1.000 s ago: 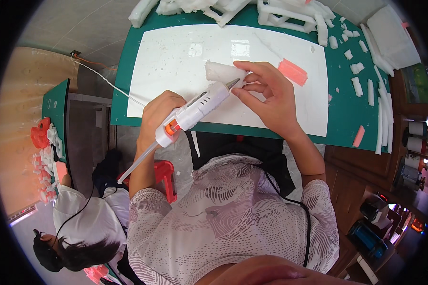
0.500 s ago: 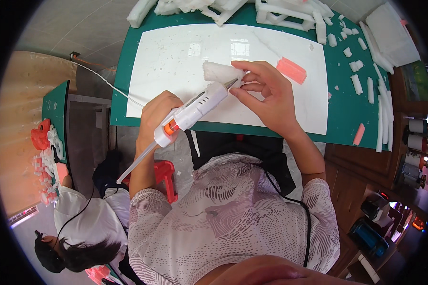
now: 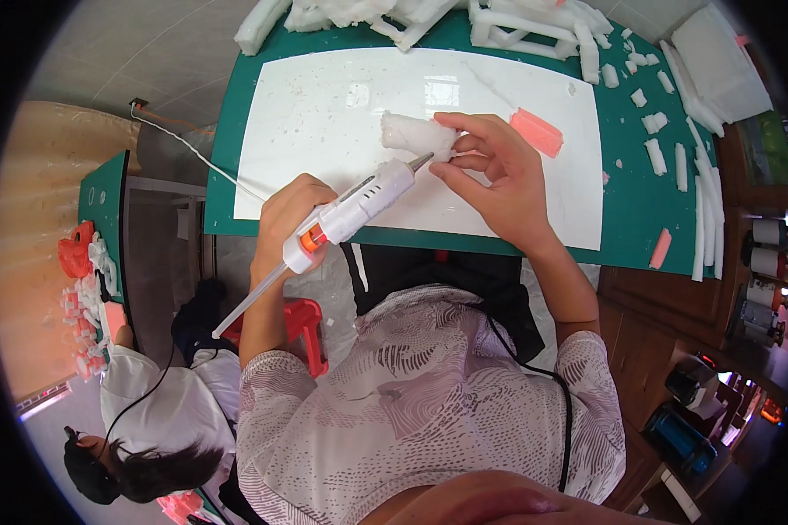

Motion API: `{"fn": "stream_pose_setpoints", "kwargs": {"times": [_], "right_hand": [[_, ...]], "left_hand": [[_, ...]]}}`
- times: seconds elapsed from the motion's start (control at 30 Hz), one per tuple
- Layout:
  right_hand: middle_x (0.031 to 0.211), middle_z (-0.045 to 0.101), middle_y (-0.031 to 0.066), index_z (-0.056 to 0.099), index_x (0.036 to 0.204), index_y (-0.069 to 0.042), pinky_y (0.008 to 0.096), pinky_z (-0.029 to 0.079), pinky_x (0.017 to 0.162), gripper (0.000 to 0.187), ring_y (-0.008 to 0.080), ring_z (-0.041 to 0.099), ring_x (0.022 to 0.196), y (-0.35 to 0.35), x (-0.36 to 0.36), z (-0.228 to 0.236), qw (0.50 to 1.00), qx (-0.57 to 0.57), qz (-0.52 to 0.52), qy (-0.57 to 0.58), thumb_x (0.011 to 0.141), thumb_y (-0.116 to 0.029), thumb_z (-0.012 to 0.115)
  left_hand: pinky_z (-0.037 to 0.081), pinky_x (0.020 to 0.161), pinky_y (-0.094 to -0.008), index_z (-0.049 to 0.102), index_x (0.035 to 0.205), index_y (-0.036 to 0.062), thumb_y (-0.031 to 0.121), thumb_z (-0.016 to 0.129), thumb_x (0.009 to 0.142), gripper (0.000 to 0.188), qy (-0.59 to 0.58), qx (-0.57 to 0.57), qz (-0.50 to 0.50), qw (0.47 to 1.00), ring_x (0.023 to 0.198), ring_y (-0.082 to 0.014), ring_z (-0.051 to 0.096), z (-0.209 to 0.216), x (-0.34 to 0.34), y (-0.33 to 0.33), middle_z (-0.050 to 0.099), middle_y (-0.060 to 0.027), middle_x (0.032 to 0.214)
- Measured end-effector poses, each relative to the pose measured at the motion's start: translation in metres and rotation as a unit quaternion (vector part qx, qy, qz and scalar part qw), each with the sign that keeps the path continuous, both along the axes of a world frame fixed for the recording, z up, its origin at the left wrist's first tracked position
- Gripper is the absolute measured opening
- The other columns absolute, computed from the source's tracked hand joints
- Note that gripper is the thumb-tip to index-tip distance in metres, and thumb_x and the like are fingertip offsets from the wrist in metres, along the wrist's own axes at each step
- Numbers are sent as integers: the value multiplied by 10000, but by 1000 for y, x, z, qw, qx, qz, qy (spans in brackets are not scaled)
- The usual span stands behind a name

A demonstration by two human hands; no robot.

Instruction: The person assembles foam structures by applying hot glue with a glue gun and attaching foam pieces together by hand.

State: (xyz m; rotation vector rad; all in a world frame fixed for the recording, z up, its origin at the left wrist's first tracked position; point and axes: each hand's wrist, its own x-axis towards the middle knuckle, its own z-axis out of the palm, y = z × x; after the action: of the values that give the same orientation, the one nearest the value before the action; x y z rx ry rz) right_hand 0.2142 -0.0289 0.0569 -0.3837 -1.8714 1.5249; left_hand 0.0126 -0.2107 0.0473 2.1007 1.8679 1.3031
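My left hand [image 3: 293, 214] is closed around a white glue gun [image 3: 363, 206] with orange parts, a long glue stick trailing from its rear end. The metal nozzle points up and right, at the near edge of a white foam piece [image 3: 411, 134]. My right hand [image 3: 497, 171] pinches that foam piece at its right end, thumb below and fingers above, over the white board [image 3: 324, 96]. Whether the nozzle touches the foam I cannot tell. A pink foam block [image 3: 536, 132] lies on the board just beyond my right hand.
Cut white foam pieces [image 3: 656, 156] and long strips [image 3: 707, 210] lie on the green table [image 3: 626, 206] at right. White foam frames [image 3: 525, 31] stand along the far edge. A white cord [image 3: 197, 156] runs left to a socket. Another person [image 3: 166, 402] sits at lower left, near a red stool [image 3: 305, 332].
The foam piece has turned in my right hand and shows more of its broad face. The glue gun's nozzle has shifted slightly left and down.
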Motion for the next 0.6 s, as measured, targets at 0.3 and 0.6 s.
{"fn": "stream_pose_setpoints", "kwargs": {"times": [0.3,0.6], "right_hand": [[1235,578,105,582,1282,0,289,564,907,477,156,634,1038,14,12,-8,995,-80,30,47,827,76,701],[1255,590,153,564,1282,42,337,580,883,322,192,633,1024,42,36,-12,993,-114,-8,34,980,-69,545]], "left_hand": [[547,707,-335,635,931,-34,100,653,768,212,-14,9,18,1000,820,-305,698,1,-8,-9,692,-202,953],[492,847,-310,645,1132,13,-15,582,790,349,-39,-90,214,972,914,-209,664,-27,-56,-34,693,-101,998]]}}
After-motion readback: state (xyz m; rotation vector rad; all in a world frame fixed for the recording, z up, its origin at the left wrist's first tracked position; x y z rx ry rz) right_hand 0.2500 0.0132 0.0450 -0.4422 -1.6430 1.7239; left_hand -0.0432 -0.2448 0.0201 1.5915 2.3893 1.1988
